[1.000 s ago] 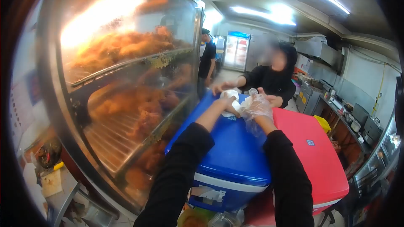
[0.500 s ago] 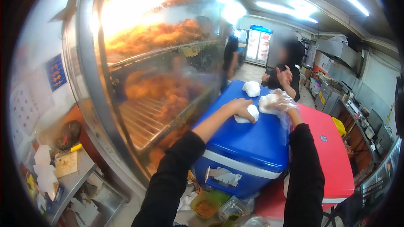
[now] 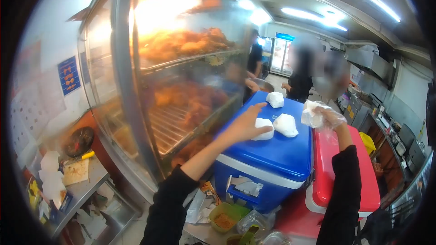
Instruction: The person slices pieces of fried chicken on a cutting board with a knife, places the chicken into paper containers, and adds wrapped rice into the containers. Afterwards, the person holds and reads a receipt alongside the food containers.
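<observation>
Three white wrapped bundles rest on the blue cooler box [image 3: 254, 154]: one at the back [image 3: 274, 100], one at the middle right [image 3: 285, 125] and one at the left [image 3: 263, 132]. My bare left hand [image 3: 245, 124] is open, thumb and fingers apart, right at the left bundle and partly covering it. Above the cooler's right edge, my right hand [image 3: 334, 117], in a clear plastic glove, is closed on a piece of white wrapping paper [image 3: 311, 114]. Whether anything is inside that paper, I cannot tell.
A red cooler box [image 3: 347, 172] stands against the blue one. Left is a glass warmer [image 3: 181, 77] with fried food on racks. Below lie a green bowl [image 3: 225, 218] of crumbs and plastic containers [image 3: 254, 222]. A dark-clothed person [image 3: 299, 79] stands beyond the coolers.
My left hand has loosened from the left bundle and spread its fingers. My right hand has moved right with white paper, leaving a bundle on the lid. The view has shifted slightly.
</observation>
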The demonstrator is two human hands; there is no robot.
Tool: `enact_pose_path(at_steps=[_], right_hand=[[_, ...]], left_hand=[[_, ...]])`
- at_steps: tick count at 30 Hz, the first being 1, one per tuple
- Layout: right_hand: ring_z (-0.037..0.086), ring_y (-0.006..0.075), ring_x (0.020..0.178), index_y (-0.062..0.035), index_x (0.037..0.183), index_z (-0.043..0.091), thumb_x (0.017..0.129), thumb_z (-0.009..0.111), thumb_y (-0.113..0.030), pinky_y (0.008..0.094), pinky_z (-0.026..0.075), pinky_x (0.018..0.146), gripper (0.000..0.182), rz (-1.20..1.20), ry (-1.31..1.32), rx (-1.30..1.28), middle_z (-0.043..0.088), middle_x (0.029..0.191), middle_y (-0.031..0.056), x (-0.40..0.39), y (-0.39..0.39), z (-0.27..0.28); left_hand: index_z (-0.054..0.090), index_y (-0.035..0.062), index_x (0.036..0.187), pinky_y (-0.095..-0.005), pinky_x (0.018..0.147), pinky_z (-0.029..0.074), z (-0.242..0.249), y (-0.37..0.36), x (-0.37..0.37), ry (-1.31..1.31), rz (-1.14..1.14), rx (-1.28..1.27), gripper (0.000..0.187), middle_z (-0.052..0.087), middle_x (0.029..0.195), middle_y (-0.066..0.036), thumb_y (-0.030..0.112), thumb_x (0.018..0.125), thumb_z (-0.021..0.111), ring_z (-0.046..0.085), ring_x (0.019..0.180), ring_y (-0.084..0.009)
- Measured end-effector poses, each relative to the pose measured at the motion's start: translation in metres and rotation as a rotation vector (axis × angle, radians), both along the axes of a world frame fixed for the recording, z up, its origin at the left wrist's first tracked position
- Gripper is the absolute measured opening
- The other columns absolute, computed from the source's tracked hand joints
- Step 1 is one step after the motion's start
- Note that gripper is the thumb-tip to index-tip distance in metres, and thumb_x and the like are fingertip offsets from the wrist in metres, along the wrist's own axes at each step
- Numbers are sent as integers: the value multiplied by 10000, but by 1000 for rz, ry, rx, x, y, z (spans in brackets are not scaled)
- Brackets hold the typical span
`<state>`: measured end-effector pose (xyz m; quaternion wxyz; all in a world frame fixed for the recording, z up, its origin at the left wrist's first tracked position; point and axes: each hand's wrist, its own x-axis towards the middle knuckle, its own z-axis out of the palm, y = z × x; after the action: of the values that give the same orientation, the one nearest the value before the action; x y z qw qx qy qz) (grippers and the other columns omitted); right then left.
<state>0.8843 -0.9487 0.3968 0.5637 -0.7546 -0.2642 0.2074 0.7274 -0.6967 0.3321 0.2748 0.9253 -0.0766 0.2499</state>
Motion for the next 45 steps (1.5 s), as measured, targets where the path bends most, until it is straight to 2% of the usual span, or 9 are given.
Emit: enact_pose_path(at_steps=[10, 13, 14, 16, 26, 30, 36, 41, 45], right_hand=[[531, 113, 755, -89, 1100, 465, 818, 532, -388, 225, 441, 628, 416, 336, -516, -102, 508, 910, 26, -168, 46, -2], [532, 230, 910, -80, 1162, 429, 801, 471, -506, 339, 429, 773, 560, 135, -338, -175, 520, 1037, 93, -172, 71, 1], [532, 230, 910, -80, 1162, 429, 801, 471, -506, 339, 429, 773, 560, 180, -332, -188, 520, 1037, 93, -154, 87, -15], [554, 296, 891, -73, 1204, 393, 745, 536, -518, 390, 437, 770, 655, -30, -1275, -550, 516, 1077, 178, -103, 122, -55], [541, 307, 891, -71, 1215, 395, 754, 526, -433, 392, 442, 768, 601, -48, -1024, -597, 538, 1003, 197, -144, 161, -58], [540, 285, 853, -45, 1201, 404, 786, 484, -390, 374, 442, 760, 546, -77, -918, -364, 540, 966, 190, -270, 161, -56], [539, 254, 796, -7, 1181, 417, 835, 421, -327, 346, 442, 747, 472, 27, -595, -126, 542, 911, 180, -469, 226, -94], [538, 228, 749, 25, 1164, 429, 875, 368, -274, 323, 442, 737, 420, 262, -281, -26, 544, 865, 172, -584, 306, -122], [537, 212, 720, 44, 1153, 436, 899, 336, -242, 310, 442, 731, 396, 482, -104, -13, 545, 838, 167, -658, 395, -146]], left_hand=[[235, 82, 1286, -334, 782, 463, -38, -56, -103, 68, -682, -1329, 633, 385, 1211, -108, 260, 792, 589, 463, 1044, -186], [271, 67, 1269, -306, 783, 465, -72, -39, -155, 166, -810, -1561, 568, 457, 1153, -87, 231, 811, 565, 485, 1026, -176], [271, 67, 1269, -306, 783, 465, -77, -37, -175, 131, -776, -1583, 568, 457, 1153, -87, 231, 811, 565, 485, 1026, -176], [270, 70, 1266, -366, 859, 428, -89, -27, -225, 277, -623, -1795, 582, 432, 1194, -106, 252, 803, 573, 458, 1072, -208], [285, 97, 1287, -459, 910, 355, -193, 63, -462, -453, -257, -2150, 625, 384, 1262, -120, 485, 817, 425, 410, 1122, -284], [329, 90, 1268, -425, 921, 359, -238, 119, -606, -997, -157, -2013, 592, 402, 1257, -107, 480, 829, 406, 420, 1128, -258], [304, 92, 1274, -433, 922, 361, -259, 211, -851, -1488, 752, -1327, 530, 376, 1265, -116, 345, 835, 460, 382, 1155, -253], [372, 124, 1238, -393, 926, 352, -248, 310, -998, -1377, 1067, -1028, 474, 349, 1276, -101, 250, 801, 504, 350, 1167, -235], [463, 130, 1163, -343, 924, 334, -270, 387, -1075, -612, 1635, -366, 474, 384, 1193, -101, 141, 710, 602, 405, 1078, -244]])
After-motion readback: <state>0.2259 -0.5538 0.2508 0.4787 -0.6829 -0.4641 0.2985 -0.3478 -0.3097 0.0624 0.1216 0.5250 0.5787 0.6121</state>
